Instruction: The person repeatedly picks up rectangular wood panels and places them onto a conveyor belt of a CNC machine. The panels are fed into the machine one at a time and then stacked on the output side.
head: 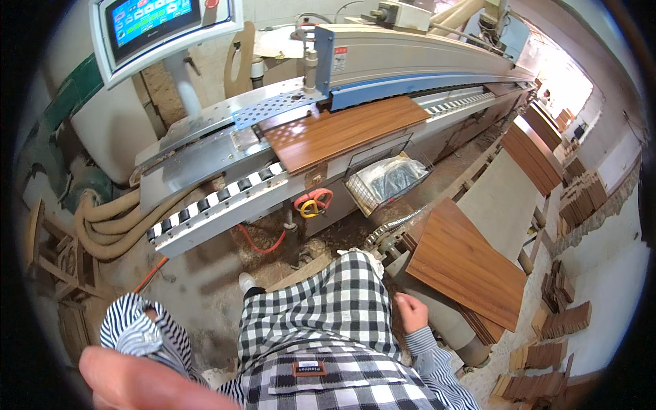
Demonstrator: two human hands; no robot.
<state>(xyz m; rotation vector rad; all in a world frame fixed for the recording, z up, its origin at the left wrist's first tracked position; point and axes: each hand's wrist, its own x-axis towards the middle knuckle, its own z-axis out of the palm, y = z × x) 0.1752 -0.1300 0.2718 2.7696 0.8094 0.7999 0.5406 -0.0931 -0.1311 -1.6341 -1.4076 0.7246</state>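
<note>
My left hand point(148, 384) is raised close to the camera at the lower left, large and blurred. Whether it holds anything is hidden. My right hand point(411, 313) hangs beside the black-and-white checked apron point(318, 307), its fingers curled with nothing visible in them. Just right of it, a loose wood-grain panel point(469, 264) lies askew on top of other panels on a roller conveyor point(453, 325). Ahead of me, another brown wood-grain panel point(348, 133) rests flat on the infeed of an edge banding machine point(420, 56), partly under its blue guard.
A roller rail point(220, 197) juts toward the left. Red-and-yellow-handled scissors point(312, 202) hang below it, beside a wire basket point(389, 177). A control screen point(154, 25) stands upper left, above flexible hoses point(110, 225). Stacked panels point(533, 154) and board strips point(564, 320) line the right.
</note>
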